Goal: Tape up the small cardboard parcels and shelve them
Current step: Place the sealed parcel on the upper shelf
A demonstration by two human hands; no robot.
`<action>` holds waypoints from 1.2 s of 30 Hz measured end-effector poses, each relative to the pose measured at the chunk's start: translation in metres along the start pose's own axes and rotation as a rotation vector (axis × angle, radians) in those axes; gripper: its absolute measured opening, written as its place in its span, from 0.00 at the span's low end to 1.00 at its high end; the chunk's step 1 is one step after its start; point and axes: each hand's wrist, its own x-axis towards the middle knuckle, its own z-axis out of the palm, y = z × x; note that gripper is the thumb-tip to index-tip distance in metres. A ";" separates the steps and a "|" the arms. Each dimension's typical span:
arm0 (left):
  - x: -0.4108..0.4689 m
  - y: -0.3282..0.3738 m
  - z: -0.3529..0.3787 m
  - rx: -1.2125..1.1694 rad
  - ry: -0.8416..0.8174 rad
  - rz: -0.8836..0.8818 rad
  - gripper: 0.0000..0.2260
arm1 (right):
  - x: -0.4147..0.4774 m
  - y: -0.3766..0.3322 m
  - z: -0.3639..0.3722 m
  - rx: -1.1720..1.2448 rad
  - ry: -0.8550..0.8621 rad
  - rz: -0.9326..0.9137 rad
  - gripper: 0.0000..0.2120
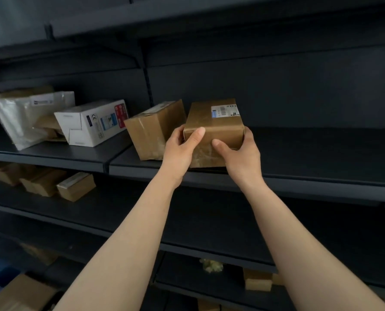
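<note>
1. Both hands hold the small brown cardboard box [214, 131], one on each side, so it sits right btw them.
2. L hand [180, 151]: thumb over the top front edge, fingers curled round the left side. R hand [240, 156]: thumb on the front face, fingers wrapped round the right side. Firm hold w/ both.
3. The box is at the front lip of the dark metal shelf [310, 158]. Can't tell if its bottom rests there or hangs just above.
4. Its long side points away from the hands, straight into the shelf. A white label [225, 111] is on top, at the far right corner from the grip.
5. Shiny tape shows on it, so I think taping is done & this is the shelving bit.
6. Just left of the L hand's fingers sits another brown taped box [155, 129], very close. Further left: a white printed carton [92, 122], then a clear plastic mail bag [27, 115].
7. Neither hand is nearer. My guess: push straight back, both hands the same, or the box may turn & bump its neighbour.
</note>
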 end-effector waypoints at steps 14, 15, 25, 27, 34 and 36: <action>0.059 -0.027 -0.021 0.076 -0.209 -0.106 0.34 | 0.020 0.017 0.047 -0.128 0.163 0.096 0.36; 0.058 -0.025 -0.023 0.112 -0.194 -0.094 0.35 | 0.019 0.017 0.047 -0.139 0.174 0.101 0.37; -0.020 0.000 -0.007 0.109 -0.220 0.445 0.10 | -0.033 0.019 0.011 -0.327 0.449 0.072 0.31; -0.035 -0.002 0.017 0.119 -0.440 0.459 0.10 | -0.052 0.021 -0.011 -0.436 0.502 0.089 0.30; -0.088 -0.024 0.119 0.298 -1.005 0.503 0.13 | -0.138 0.035 -0.125 -0.976 0.529 0.405 0.26; -0.110 -0.030 0.152 0.407 -1.144 0.560 0.14 | -0.164 0.039 -0.159 -1.015 0.449 0.622 0.24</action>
